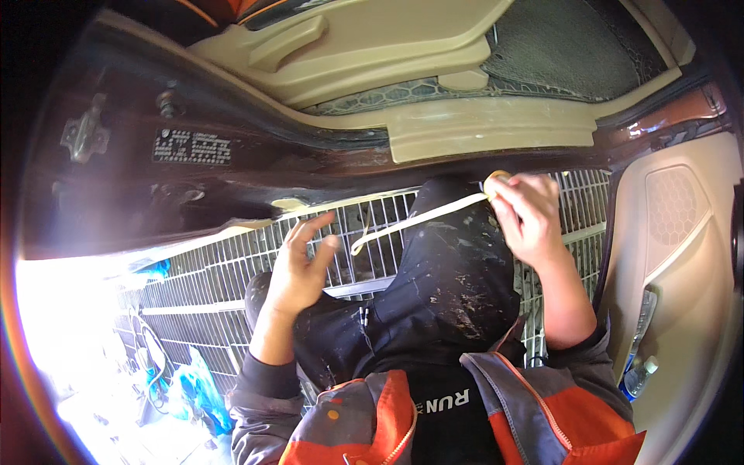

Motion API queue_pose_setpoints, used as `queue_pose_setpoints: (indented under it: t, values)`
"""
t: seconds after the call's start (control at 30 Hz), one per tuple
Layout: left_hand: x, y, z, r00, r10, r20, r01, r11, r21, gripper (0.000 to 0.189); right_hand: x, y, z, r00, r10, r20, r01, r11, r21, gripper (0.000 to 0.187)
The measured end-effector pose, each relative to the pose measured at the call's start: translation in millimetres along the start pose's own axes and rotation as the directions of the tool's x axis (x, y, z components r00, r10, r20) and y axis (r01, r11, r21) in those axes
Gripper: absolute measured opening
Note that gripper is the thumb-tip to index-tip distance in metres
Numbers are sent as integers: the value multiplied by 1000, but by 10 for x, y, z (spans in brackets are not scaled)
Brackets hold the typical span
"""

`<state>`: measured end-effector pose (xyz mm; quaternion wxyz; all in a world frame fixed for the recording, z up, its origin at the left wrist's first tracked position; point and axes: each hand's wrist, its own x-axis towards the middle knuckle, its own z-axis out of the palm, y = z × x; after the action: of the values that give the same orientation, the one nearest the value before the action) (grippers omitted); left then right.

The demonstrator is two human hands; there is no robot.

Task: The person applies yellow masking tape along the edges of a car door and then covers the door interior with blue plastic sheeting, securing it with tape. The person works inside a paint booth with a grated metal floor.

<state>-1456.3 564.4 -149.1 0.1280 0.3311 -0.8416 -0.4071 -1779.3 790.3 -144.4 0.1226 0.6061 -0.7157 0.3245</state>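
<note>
My right hand (530,221) grips a small roll of pale yellow tape (496,179), probably masking tape, in front of the car's door sill. From the roll a narrow strip (427,220) stretches out to the left over my right leg, its loose end curled above the floor grating. My left hand (301,268) is raised just left of that end, fingers apart and slightly blurred, holding nothing. Beyond it is the dark brown lower body panel (244,195), with a pale patch (289,204) and a light strip along its bottom edge.
The open door (674,232) stands at my right, with plastic bottles (639,378) in its pocket. Ahead are a beige sill cover (494,125) and seat trim (360,52). A metal door striker (86,136) juts from the pillar. Blue plastic (200,386) and cables (148,354) lie on the grating (192,279).
</note>
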Motion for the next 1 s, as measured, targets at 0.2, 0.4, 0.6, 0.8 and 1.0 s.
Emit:
queue_pose_setpoints:
  t: [0.2,0.4,0.6,0.8,1.0]
  values:
    - [-27,844,397,936,352,17,-349,917,193,47,228,-859,216,965,-203,164,147,942,301,43]
    - [-139,596,595,921,361,-145,-310,906,290,20,272,-1045,242,930,-178,322,119,974,194,42]
    - [-248,463,577,909,383,-164,-300,875,379,13,295,-1208,345,884,-169,437,131,985,116,22]
    - [-282,372,559,927,309,-212,-246,928,279,13,272,-1307,488,862,-127,492,79,990,118,6]
    - [-295,377,300,982,-66,-177,79,995,66,9,142,-1307,588,994,105,27,-106,908,405,9]
